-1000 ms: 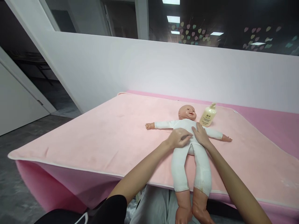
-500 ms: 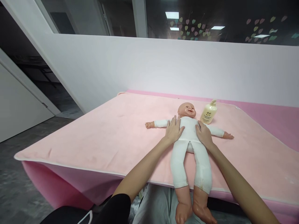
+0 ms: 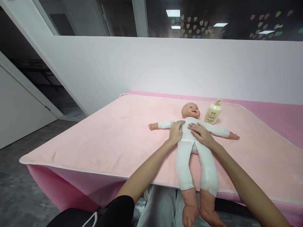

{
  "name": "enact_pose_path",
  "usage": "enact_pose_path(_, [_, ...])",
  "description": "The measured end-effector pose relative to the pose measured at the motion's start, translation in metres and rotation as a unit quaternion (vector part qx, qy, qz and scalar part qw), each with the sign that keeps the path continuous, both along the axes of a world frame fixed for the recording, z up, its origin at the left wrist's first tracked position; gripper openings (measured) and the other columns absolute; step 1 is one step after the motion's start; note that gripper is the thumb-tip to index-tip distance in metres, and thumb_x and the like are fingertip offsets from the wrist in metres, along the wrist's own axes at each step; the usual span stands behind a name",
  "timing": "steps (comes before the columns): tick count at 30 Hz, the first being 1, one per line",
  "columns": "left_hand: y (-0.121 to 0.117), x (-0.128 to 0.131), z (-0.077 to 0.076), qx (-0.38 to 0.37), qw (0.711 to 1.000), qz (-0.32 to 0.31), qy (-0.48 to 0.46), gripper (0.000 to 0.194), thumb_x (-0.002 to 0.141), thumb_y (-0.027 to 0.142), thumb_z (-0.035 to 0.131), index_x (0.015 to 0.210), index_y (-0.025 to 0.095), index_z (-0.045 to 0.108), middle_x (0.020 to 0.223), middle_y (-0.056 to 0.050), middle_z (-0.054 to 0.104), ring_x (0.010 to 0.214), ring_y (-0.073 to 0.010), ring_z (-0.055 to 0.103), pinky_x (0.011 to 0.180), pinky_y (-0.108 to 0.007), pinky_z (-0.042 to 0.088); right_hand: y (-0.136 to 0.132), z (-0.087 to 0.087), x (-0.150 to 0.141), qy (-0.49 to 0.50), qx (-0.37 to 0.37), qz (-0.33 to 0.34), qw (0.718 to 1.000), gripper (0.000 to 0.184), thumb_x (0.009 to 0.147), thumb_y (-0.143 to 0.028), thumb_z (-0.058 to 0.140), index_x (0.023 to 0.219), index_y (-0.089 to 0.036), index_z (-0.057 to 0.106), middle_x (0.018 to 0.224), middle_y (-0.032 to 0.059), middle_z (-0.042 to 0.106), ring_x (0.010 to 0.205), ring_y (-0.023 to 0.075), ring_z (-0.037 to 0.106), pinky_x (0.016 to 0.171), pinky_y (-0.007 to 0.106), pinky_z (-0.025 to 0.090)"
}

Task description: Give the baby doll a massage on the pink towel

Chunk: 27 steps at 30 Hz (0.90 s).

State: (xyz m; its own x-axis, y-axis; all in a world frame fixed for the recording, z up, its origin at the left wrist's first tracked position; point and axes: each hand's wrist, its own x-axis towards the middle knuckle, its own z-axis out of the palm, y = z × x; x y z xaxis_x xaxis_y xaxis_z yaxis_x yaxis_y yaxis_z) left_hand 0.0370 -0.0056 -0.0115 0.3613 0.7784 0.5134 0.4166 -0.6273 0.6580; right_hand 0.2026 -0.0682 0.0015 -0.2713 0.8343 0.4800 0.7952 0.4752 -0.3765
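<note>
1. A baby doll (image 3: 188,137) in a white cloth body is lying face up on a pale pink blanket (image 3: 101,135), its arms stretching out to both sides, its head pointing toward a white wall (image 3: 151,67).
2. The person's left hand (image 3: 175,132) is resting against one side of the doll's torso, its fingers lying close together and reaching onto the chest.
3. The right hand (image 3: 202,135) is pressing palm down across the other side of the torso, its fingers spreading slightly apart over the white cloth; neither hand is clamping the doll.
4. A pale yellow pump bottle (image 3: 213,113) is standing just beside the doll's head, beyond one outstretched arm and apart from both hands.
5. The doll's bare feet are extending past the blanket's near edge, above the person's grey trousers (image 3: 158,206).
6. The blanket is covering most of a tabletop dressed in a darker pink cloth (image 3: 276,121), which is showing along the far side.
7. Heart shapes (image 3: 194,27) are dotting a dark window above the wall.
</note>
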Motion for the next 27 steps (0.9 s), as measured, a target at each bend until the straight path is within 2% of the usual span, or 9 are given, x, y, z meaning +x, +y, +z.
enact_pose_path(3, [-0.005,0.001,0.002,-0.004,0.999,0.026,-0.018,0.039,0.077,0.005,0.034,0.107,0.015,0.057,0.112,-0.007,0.062,0.107,-0.0167,0.053,0.104,-0.038,0.031,0.003,-0.002,0.003,-0.004,-0.056,-0.062,0.997,0.042,0.088,-0.041,0.037,0.124,-0.025,0.05,0.135,0.0009,0.042,0.131,0.022,0.031,0.11,0.05,0.016])
enact_pose_path(7, [-0.014,0.001,0.008,0.017,0.998,0.039,-0.046,0.04,0.074,0.007,0.038,0.108,0.017,0.057,0.111,-0.005,0.062,0.107,-0.0175,0.053,0.107,-0.042,0.024,0.007,-0.007,0.01,0.03,-0.084,-0.158,0.983,0.053,0.086,-0.047,0.036,0.131,-0.02,0.043,0.141,0.0057,0.033,0.133,0.0248,0.026,0.109,0.052,0.016])
enact_pose_path(9, [-0.017,0.001,0.01,0.035,0.998,-0.007,-0.06,0.042,0.072,0.005,0.037,0.105,0.017,0.06,0.108,-0.004,0.064,0.105,-0.0161,0.054,0.107,-0.04,0.025,0.01,-0.01,0.015,0.065,-0.086,-0.184,0.977,0.058,0.085,-0.049,0.035,0.132,-0.015,0.042,0.14,0.0087,0.035,0.132,0.0251,0.028,0.109,0.05,0.019])
enact_pose_path(11, [-0.02,0.002,0.013,0.05,0.993,-0.09,-0.053,0.043,0.07,0.003,0.035,0.099,0.018,0.063,0.104,-0.002,0.066,0.101,-0.0141,0.056,0.103,-0.036,0.031,0.011,-0.012,0.019,0.108,-0.078,-0.196,0.972,0.058,0.086,-0.047,0.034,0.13,-0.011,0.044,0.136,0.0105,0.04,0.129,0.0237,0.034,0.108,0.045,0.024])
enact_pose_path(14, [-0.021,0.003,0.017,0.053,0.977,-0.207,0.016,0.041,0.071,0.005,0.035,0.09,0.022,0.067,0.101,0.0,0.068,0.097,-0.0129,0.058,0.097,-0.031,0.038,0.012,-0.013,0.023,0.159,-0.058,-0.231,0.958,0.051,0.086,-0.039,0.031,0.122,-0.011,0.052,0.126,0.0099,0.052,0.119,0.0218,0.046,0.104,0.04,0.032])
enact_pose_path(16, [-0.021,0.002,0.019,0.038,0.969,-0.231,0.076,0.039,0.076,0.01,0.036,0.094,0.025,0.067,0.106,0.002,0.066,0.107,-0.013,0.055,0.103,-0.034,0.032,0.012,-0.012,0.024,0.167,-0.053,-0.252,0.952,0.047,0.084,-0.032,0.03,0.117,-0.012,0.056,0.121,0.009,0.056,0.114,0.0218,0.051,0.101,0.04,0.036])
enact_pose_path(19, [-0.019,-0.001,0.023,0.012,0.962,-0.226,0.151,0.039,0.085,0.02,0.032,0.111,0.031,0.059,0.124,0.005,0.056,0.125,-0.0135,0.04,0.111,-0.042,0.016,0.011,-0.01,0.024,0.158,-0.049,-0.262,0.951,0.045,0.083,-0.029,0.03,0.115,-0.013,0.058,0.118,0.0089,0.058,0.11,0.0222,0.053,0.098,0.041,0.039])
enact_pose_path(22, [-0.018,-0.003,0.024,-0.008,0.959,-0.202,0.197,0.04,0.09,0.035,0.026,0.123,0.035,0.048,0.14,0.005,0.039,0.134,-0.0153,0.027,0.111,-0.048,0.009,0.01,-0.009,0.022,0.134,-0.037,-0.262,0.955,0.043,0.084,-0.028,0.03,0.115,-0.014,0.058,0.117,0.009,0.059,0.108,0.0225,0.055,0.096,0.041,0.041])
enact_pose_path(27, [-0.013,-0.005,0.02,-0.031,0.968,-0.068,0.238,0.051,0.09,0.05,0.019,0.136,0.033,0.03,0.149,-0.001,0.018,0.137,-0.0235,0.015,0.108,-0.056,0.008,0.003,-0.01,0.01,0.041,0.026,-0.238,0.97,0.042,0.084,-0.029,0.034,0.115,-0.012,0.056,0.119,0.0141,0.056,0.111,0.0261,0.053,0.096,0.045,0.04])
